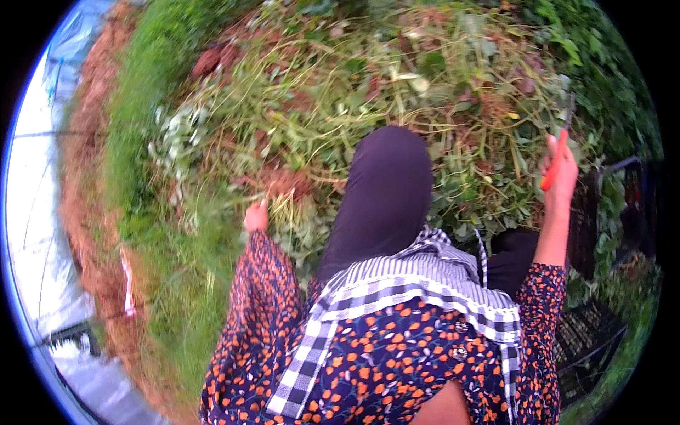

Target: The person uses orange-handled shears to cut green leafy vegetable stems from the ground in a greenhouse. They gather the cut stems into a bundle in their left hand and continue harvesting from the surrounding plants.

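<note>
My right hand (562, 164) is closed around the orange handle of a bladed hand tool (555, 162), whose narrow metal part points up and away at the right. Motion blur hides what kind of tool it is. On the left, my left hand (256, 216) is at the edge of a heap of pulled leafy vines (329, 127), its fingers closed by some pale stems (287, 210); whether it grips them is unclear. Reddish roots or soil (284, 182) lie just above those stems. My knee in dark trousers is between the two hands.
Tall green grass (186, 319) runs down the left, with a strip of bare reddish soil (90, 212) and pale plastic sheeting (32, 202) beyond. Dark plastic crates (589, 334) stand at the lower right, near my right arm. Leafy plants (611, 90) grow at the upper right.
</note>
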A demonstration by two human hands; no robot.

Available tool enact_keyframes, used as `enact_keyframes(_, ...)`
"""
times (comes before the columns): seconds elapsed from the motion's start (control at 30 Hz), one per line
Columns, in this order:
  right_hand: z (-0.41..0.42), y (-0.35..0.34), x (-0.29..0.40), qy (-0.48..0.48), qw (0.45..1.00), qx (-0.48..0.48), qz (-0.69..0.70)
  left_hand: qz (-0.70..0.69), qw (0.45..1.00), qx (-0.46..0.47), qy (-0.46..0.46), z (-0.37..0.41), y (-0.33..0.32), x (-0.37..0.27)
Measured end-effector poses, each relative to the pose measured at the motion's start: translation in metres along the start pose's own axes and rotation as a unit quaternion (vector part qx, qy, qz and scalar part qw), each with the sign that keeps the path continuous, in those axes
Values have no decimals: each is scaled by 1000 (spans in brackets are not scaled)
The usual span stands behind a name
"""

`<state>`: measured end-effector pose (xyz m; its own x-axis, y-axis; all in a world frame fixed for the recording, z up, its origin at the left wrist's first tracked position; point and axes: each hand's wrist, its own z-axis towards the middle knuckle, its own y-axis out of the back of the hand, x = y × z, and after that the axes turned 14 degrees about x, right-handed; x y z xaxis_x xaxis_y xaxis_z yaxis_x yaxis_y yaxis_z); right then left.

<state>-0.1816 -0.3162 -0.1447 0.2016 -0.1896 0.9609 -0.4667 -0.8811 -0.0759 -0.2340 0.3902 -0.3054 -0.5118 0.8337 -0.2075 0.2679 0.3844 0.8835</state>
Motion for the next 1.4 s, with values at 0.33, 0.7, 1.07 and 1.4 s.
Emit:
enact_keyframes(0.33,-7,-6,1,1,999,34,-1,-125,956,-129,-232,-26,52,-174)
enact_keyframes(0.7,-14,-28,-14,-23,990,93,-104,-40,795,515,-317,-7,32,-390)
enact_keyframes(1.07,-27,-54,-11,37,941,278,-187,257,839,251,-409,-28,70,-421)
enact_keyframes(1.4,-50,-58,-24,-19,891,422,-168,270,792,496,-235,-78,53,-449)
